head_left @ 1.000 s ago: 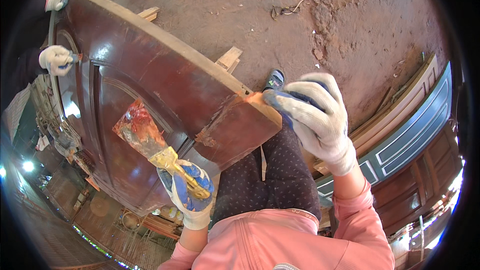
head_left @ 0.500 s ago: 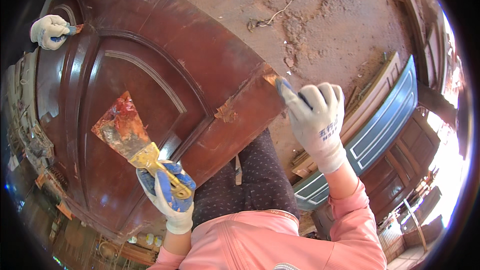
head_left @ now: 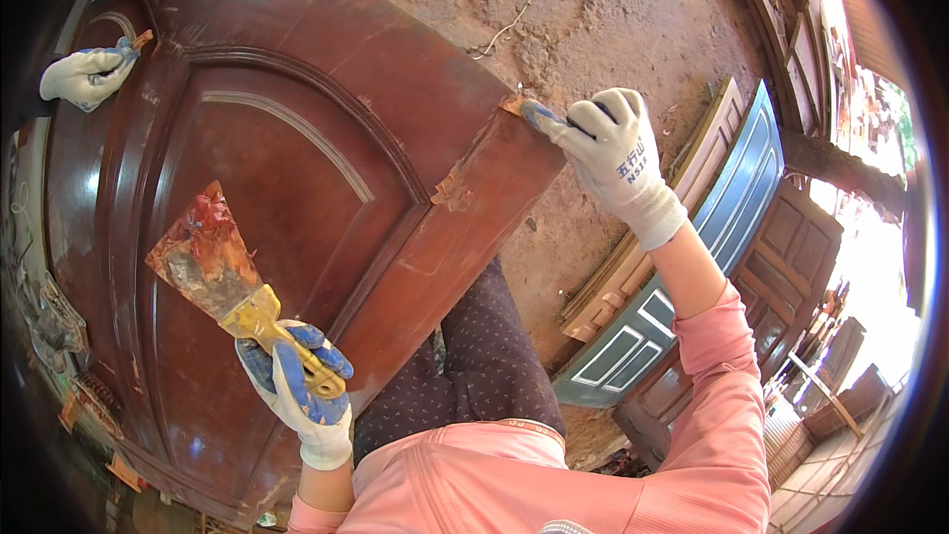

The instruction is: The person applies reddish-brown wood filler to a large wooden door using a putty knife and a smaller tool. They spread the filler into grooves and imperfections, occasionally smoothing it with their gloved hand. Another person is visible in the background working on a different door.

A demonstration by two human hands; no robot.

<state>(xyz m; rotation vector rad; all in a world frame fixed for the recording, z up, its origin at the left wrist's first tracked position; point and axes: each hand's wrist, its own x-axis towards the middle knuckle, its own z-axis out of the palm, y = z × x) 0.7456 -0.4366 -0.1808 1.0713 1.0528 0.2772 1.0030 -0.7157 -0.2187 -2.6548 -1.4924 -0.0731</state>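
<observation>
My left hand (head_left: 301, 386), in a white glove with a blue palm, is closed round the yellow handle of a wide putty knife (head_left: 203, 252). Red and orange putty coats the knife's blade, held above the dark red-brown panelled door (head_left: 287, 173). At the door's right corner, my gloved right hand (head_left: 608, 143) has its fingers curled and its blue fingertips at the edge. A small orange-brown bit (head_left: 512, 105) shows at those fingertips; I cannot tell whether it is a small blade or putty on the door. A rough putty patch (head_left: 452, 190) marks the door nearby.
Another person's gloved hand (head_left: 89, 74) works at the door's far left with a small putty-smeared tool. Right of me lean a blue-green door (head_left: 736, 188) and a brown door (head_left: 791, 247). A thin cord (head_left: 524, 5) lies on the dirt floor beyond.
My right hand has moved slightly up and left along the door's corner. My left hand with the putty knife has shifted left and a little down. The other person's hand has turned.
</observation>
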